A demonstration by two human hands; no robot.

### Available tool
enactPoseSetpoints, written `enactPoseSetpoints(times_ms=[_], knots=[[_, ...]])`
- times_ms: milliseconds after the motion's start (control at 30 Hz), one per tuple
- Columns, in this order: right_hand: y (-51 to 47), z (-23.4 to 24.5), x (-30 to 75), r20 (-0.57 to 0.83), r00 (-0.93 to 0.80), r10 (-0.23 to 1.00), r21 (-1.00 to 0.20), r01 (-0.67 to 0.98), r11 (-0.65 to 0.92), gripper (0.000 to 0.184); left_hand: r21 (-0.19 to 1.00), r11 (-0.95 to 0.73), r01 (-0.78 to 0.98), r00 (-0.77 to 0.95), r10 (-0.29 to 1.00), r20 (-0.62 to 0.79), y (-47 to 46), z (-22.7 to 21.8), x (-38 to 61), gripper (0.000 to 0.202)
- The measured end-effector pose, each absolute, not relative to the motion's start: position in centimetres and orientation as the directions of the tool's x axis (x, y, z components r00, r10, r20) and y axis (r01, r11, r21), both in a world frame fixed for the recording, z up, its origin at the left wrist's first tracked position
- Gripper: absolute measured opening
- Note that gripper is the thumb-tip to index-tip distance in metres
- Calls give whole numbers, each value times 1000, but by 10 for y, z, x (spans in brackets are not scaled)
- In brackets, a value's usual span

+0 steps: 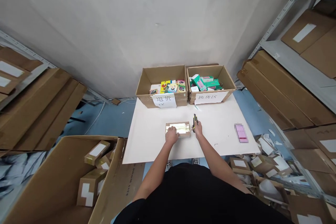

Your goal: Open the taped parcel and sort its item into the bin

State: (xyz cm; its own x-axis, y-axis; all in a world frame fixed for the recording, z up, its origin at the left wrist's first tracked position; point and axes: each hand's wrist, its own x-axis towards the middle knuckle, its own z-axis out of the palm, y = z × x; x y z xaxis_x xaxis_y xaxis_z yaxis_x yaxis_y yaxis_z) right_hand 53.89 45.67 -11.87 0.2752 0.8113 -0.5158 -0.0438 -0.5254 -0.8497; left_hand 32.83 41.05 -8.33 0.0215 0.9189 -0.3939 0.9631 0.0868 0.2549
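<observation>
A small cardboard box [185, 133] with a shiny, pale strip across its top lies near the middle of the white table [147, 133]. My left hand [172, 135] holds its left front part, fingers curled over the top. Just off the box's right end, my right hand [197, 128] is closed around a black and yellow utility knife [195, 120], which points away from me. Whether its blade is out is too small to tell.
Two labelled cartons stand at the table's back: the left carton [147, 100] holds colourful packs, the right carton [228, 85] green boxes. A blurred pink item [241, 133] lies at right. Left is a large carton [60, 168] with parcels; several parcels [265, 164] lie right.
</observation>
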Motion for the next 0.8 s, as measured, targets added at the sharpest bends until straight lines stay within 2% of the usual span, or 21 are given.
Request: enactPoseSetpoints(times_ms=[67,133,233,300,400,500,600,800], knots=[[446,-118,550,-544,253,800,-839,-184,-513,37,312,27,950,90,932,-352,413,-92,330,28],[433,-117,562,-588,185,788,-807,-197,-556,32,348,19,937,108,934,-342,412,-103,330,24],[419,-117,575,-670,73,739,-742,-33,-670,30,371,32,928,102,937,-335,411,-116,326,27],[416,-119,578,-701,62,711,-708,60,-703,27,372,17,928,122,930,-347,412,-118,323,37],[419,-124,577,-712,83,697,-686,129,-716,35,363,1,932,148,912,-382,415,-117,321,45],[428,-127,572,-706,103,700,-658,268,-703,44,347,6,938,141,907,-397,416,-113,322,40],[436,-127,565,-683,88,725,-634,422,-648,47,327,23,945,125,897,-423,416,-111,325,43],[433,-123,561,-664,86,743,-606,520,-602,49,324,39,945,110,897,-427,414,-111,328,42]])
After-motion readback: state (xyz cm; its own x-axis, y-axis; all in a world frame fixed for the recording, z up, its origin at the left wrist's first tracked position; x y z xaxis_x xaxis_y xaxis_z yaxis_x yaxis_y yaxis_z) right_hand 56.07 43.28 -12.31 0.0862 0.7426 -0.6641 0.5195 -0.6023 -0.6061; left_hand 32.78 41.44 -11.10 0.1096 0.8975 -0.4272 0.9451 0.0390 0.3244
